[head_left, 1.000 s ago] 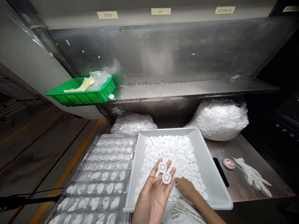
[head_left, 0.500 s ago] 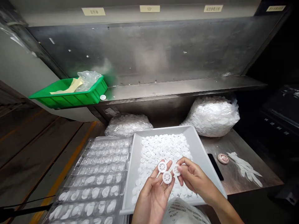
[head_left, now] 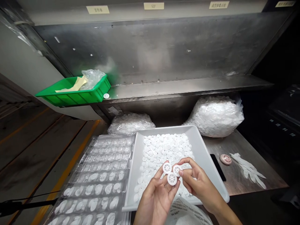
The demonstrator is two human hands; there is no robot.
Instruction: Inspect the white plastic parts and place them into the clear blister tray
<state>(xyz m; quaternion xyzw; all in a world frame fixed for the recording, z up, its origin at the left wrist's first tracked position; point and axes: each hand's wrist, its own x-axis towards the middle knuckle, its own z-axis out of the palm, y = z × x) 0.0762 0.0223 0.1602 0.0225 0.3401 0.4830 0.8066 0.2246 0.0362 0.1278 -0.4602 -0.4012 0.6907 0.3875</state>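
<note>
My left hand, palm up, holds two small white spoked plastic wheels, an upper wheel and a lower wheel, on its fingers. Between thumb and forefinger my right hand pinches a third white wheel, close against the other two. Both hands are above the front part of a light grey tray, which contains a heap of similar white wheels. A printed plastic bag lies below my hands, partly covered by them.
Clear blister trays filled with white parts lie left. Bags of white parts, a smaller bag and a larger bag, stand behind. A green bin is on the shelf. Right are a phone, a round tape roll and white gloves.
The wheel in my right hand has come closer to the two in my left hand, which have shifted slightly right. The whole view has also shifted a little.
</note>
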